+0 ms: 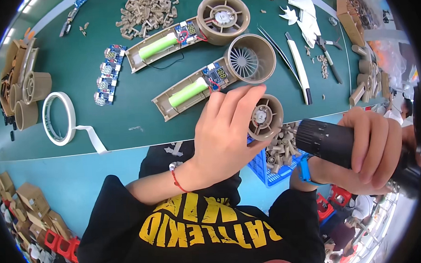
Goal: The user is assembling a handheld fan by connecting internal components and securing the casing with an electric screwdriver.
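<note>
My left hand (pixel 222 131) is closed round a small tan fan housing (pixel 265 117) at the table's front edge. A silver motor sits in its spoked centre. With my right hand (pixel 375 148) I grip a black power screwdriver (pixel 326 140), its bit pointing left at the housing's rim. Whether the tip touches a screw is too small to tell. Just beyond my left hand lies an opened handheld fan body (pixel 194 92) with a green battery, a circuit board and an open round head. Behind it rests a second such body (pixel 169 46), its head (pixel 223 19) fitted with a motor.
Circuit boards (pixel 107 75) and a white tape roll (pixel 48 120) lie at left. A pile of tan parts (pixel 146 14) sits at the back. Tweezers (pixel 280 53), a white strip (pixel 298 66) and pliers (pixel 328 58) are at right. Below the edge stands a blue crate (pixel 258 164).
</note>
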{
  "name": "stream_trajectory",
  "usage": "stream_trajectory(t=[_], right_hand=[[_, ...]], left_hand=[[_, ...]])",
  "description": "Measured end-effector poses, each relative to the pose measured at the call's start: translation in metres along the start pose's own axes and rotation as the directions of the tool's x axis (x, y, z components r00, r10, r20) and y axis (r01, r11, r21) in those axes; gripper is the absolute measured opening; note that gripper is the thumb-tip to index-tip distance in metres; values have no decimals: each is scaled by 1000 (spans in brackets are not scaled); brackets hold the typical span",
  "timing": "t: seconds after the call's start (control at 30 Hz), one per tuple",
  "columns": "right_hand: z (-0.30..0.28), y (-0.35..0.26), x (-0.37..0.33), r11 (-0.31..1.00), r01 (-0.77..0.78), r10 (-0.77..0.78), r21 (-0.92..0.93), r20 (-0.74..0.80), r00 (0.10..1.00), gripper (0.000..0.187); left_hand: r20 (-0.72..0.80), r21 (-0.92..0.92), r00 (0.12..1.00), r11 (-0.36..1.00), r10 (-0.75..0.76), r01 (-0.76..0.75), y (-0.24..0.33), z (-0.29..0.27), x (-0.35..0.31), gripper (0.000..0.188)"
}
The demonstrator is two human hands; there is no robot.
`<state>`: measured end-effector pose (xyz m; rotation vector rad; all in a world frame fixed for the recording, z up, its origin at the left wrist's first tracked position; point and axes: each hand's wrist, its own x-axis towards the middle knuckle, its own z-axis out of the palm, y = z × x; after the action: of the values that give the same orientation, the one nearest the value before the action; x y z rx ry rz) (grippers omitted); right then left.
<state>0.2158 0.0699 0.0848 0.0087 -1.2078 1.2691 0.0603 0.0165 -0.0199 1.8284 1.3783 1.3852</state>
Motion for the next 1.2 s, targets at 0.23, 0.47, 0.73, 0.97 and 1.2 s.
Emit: stream_trajectory(t=[0.23,0.47,0.73,0.97,1.2], right_hand=[[2,6,-2,974,-27,6,-227,-95,995,34],[3,10,1,963,-75,76,-258,-9,997,35],[10,7,0,966,-113,114,-233,-9,993,40],[6,9,3,966,-94,106,-239,41,993,41],[-9,18,7,967,-241,230,84,127,965,33]], left_hand=[[-24,-5,999,999,39,-39,-1,3,-3,79],[-56,-11,998,1000,14,-15,-1,4,-2,77],[-80,-27,997,1000,8,-11,-3,4,-2,73],[-83,-29,997,1000,5,-7,-1,5,-2,73],[-52,9,998,999,39,-38,-2,4,-2,72]])
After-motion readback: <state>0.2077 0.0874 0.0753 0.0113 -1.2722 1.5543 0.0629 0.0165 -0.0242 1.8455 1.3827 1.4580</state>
